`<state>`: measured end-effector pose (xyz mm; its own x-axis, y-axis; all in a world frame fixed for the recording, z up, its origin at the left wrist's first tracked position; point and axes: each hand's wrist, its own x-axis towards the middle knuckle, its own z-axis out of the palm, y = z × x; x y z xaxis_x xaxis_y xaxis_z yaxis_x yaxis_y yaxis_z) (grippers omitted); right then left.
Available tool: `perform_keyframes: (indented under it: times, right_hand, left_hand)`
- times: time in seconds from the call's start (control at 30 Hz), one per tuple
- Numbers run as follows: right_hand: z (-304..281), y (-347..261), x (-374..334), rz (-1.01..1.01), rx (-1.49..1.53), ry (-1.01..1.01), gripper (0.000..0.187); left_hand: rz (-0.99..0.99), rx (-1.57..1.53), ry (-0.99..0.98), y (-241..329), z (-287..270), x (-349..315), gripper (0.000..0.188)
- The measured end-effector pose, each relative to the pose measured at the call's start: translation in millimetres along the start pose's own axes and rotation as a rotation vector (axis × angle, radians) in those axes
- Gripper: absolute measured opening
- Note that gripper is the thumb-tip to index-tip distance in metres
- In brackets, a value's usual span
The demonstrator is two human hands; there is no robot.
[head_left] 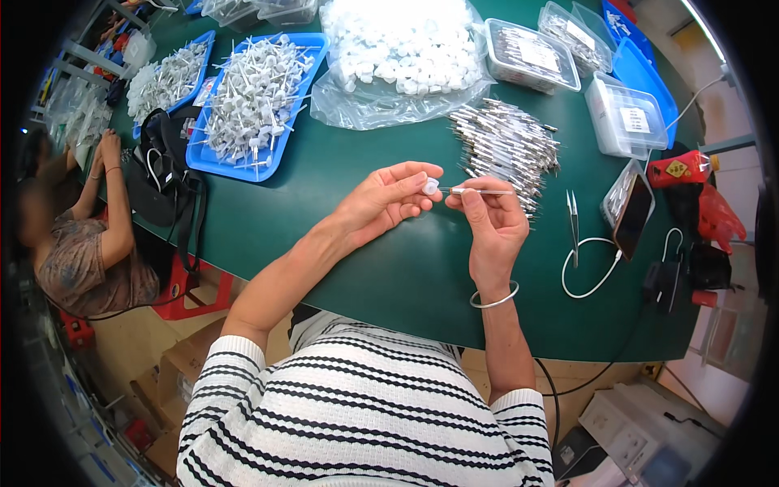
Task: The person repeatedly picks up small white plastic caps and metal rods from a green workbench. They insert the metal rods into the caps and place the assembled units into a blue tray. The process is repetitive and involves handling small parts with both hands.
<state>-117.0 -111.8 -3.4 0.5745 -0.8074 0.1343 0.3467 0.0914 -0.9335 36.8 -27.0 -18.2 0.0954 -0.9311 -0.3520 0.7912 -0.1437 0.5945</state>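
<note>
Between the thumb and fingers of my left hand (pixel 380 201) is a small white plastic cap (pixel 430 187). Just right of it, my right hand (pixel 495 227) pinches a thin metal rod (pixel 457 191), its tip pointing at the cap. Whether tip and cap touch is too small to tell. Close behind my right hand lies a pile of similar metal rods (pixel 507 146). Farther back, a large clear plastic bag (pixel 357 109) spreads under a heap of white caps (pixel 406 49). A blue tray (pixel 193 158) of white-headed pieces with thin stems stands to the left.
Tweezers (pixel 574 227), a white cable (pixel 586 294) and a phone (pixel 634 217) lie on the green table (pixel 389 292) at right. Lidded clear boxes (pixel 531 57) line the back right. A black bag (pixel 154 183) sits at the left edge, near another seated person (pixel 97 260).
</note>
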Motion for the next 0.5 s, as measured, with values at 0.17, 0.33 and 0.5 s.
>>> perform_keyframes:
  times: [0.17,0.33,0.5]
  right_hand:
    - [3.5,-2.3,-2.9,-0.038,-0.11,0.0,0.011]
    - [3.4,0.9,-2.2,-0.074,-0.109,-0.004,0.011]
    - [2.4,0.6,-4.2,-0.053,-0.158,-0.008,0.011]
  left_hand:
    - [-0.032,-0.019,0.003,-0.7,0.1,-0.9,0.021]
    - [-0.024,0.027,0.008,-2.7,0.3,-0.7,0.022]
    - [-0.019,0.056,0.021,-4.5,1.8,-0.7,0.023]
